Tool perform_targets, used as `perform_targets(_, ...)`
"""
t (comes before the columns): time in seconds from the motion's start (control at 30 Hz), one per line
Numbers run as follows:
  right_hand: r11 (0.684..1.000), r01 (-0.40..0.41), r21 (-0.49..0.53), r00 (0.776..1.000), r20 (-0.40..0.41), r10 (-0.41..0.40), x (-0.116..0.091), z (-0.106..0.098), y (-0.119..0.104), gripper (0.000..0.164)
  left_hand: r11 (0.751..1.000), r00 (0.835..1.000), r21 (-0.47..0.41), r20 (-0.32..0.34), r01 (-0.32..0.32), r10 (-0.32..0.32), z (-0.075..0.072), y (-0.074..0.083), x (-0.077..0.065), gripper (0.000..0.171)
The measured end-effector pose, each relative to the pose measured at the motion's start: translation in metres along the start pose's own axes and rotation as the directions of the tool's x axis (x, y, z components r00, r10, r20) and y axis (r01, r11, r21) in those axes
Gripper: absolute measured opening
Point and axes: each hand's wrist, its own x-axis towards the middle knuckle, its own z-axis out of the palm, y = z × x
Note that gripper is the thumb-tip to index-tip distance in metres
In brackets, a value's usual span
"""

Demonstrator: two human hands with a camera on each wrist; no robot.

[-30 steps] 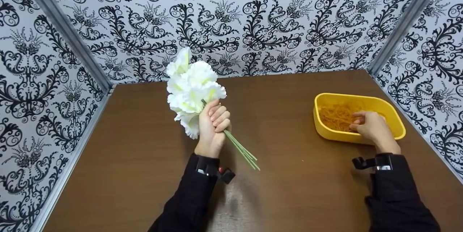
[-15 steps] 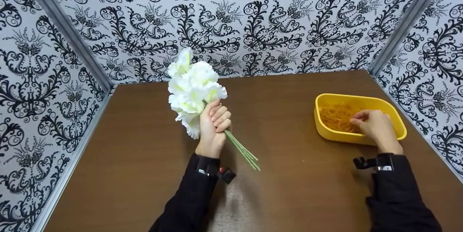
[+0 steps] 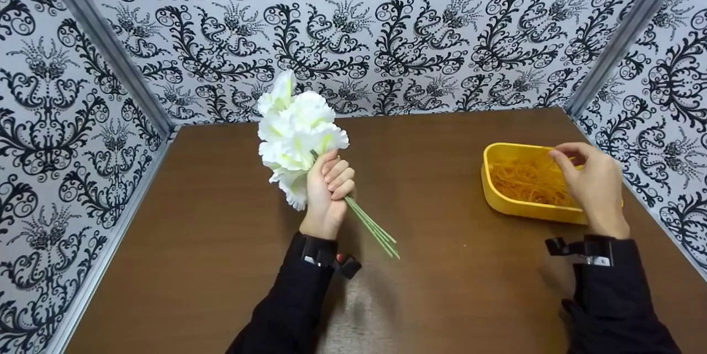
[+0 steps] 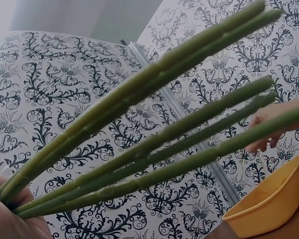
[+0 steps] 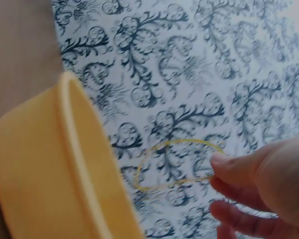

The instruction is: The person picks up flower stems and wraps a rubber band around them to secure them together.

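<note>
My left hand (image 3: 330,194) grips a bunch of white artificial flowers (image 3: 298,133) by the stems, just under the blooms. The green stems (image 3: 373,227) stick out below the fist toward the lower right; several stem ends spread apart in the left wrist view. My right hand (image 3: 596,185) is raised over the right part of a yellow tub (image 3: 513,207). Between its thumb and fingertips it pinches one thin yellow rubber band (image 5: 154,188), which hangs as an open loop in the right wrist view. A tangle of rubber bands (image 3: 525,180) lies in the tub.
The tub stands on a brown table (image 3: 431,288) near its right side. Walls (image 3: 353,28) with a black-and-white scroll pattern enclose the back and both sides, joined by grey metal posts (image 3: 624,33). A camera (image 3: 349,267) is strapped to the left wrist.
My right hand has lifted up out of the tub and moved slightly right, now with a rubber band between the fingertips. The left hand and flowers have hardly moved.
</note>
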Motion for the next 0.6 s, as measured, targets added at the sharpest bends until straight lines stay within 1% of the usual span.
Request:
perform_targets(0.1,0.998,0.029,0.061,0.999,-0.025,-0.027,0.0,-0.007,-0.018,0.019,1.0,1.0,0.001,0.001,-0.002,0.002,0.0,0.0,0.0,0.05)
perform_targets(0.17,0.993,0.07,0.094,0.997,-0.032,-0.067,-0.001,-0.01,-0.031,0.018,1.0,1.0,0.004,-0.001,-0.007,0.007,0.0,0.0,0.0,0.05)
perform_targets(0.27,0.98,0.152,0.129,0.988,-0.025,-0.151,-0.003,-0.015,-0.05,0.016,1.0,1.0,0.008,-0.011,-0.017,0.017,0.0,0.0,0.0,0.05)
perform_targets(0.33,0.962,0.23,0.147,0.973,-0.029,-0.228,-0.006,-0.017,-0.062,0.014,1.0,1.0,0.012,-0.016,-0.021,0.021,0.0,-0.001,0.0,0.05)
perform_targets(0.4,0.935,0.312,0.167,0.95,-0.03,-0.311,-0.008,-0.018,-0.074,0.016,1.0,1.0,0.013,-0.019,-0.022,0.022,0.0,-0.001,0.0,0.05)
perform_targets(0.47,0.899,0.396,0.188,0.917,-0.032,-0.398,-0.012,-0.02,-0.086,0.021,1.0,1.0,0.014,-0.014,-0.024,0.024,0.0,-0.001,0.0,0.05)
perform_targets(0.5,0.874,0.44,0.204,0.896,-0.035,-0.443,-0.014,-0.021,-0.092,0.022,1.0,1.0,0.017,-0.01,-0.026,0.026,0.0,-0.001,0.0,0.05)
perform_targets(0.57,0.815,0.522,0.25,0.847,-0.04,-0.53,-0.018,-0.022,-0.107,0.012,0.999,0.999,0.023,-0.003,-0.031,0.032,0.0,-0.001,0.0,0.05)
perform_targets(0.6,0.785,0.555,0.275,0.823,-0.044,-0.566,-0.021,-0.022,-0.116,0.011,0.999,0.999,0.025,0.001,-0.034,0.034,0.001,-0.002,0.0,0.049)
